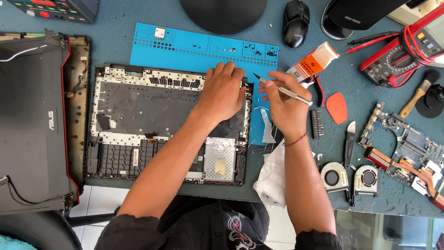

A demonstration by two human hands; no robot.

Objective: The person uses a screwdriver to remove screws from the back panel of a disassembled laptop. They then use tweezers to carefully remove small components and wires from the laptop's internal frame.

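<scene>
Forearms nearest; left hand (223,90) pressed flat on laptop base (152,115), fingertips hidden; right hand (283,99) pinching craft knife (282,89).

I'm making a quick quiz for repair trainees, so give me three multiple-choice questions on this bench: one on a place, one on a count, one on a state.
1. Where does the left hand rest?
A. on the open laptop base
B. on the mouse
C. on the multimeter

2. How many cooling fans lie loose on the mat?
A. one
B. two
C. four

3. How is the craft knife?
A. lying on the mat
B. capped
C. held in the right hand

Answers:
1 A, its fingers press the base's upper right edge.
2 B, a pair lies side by side.
3 C, fingers pinch its handle, blade bare.
</scene>
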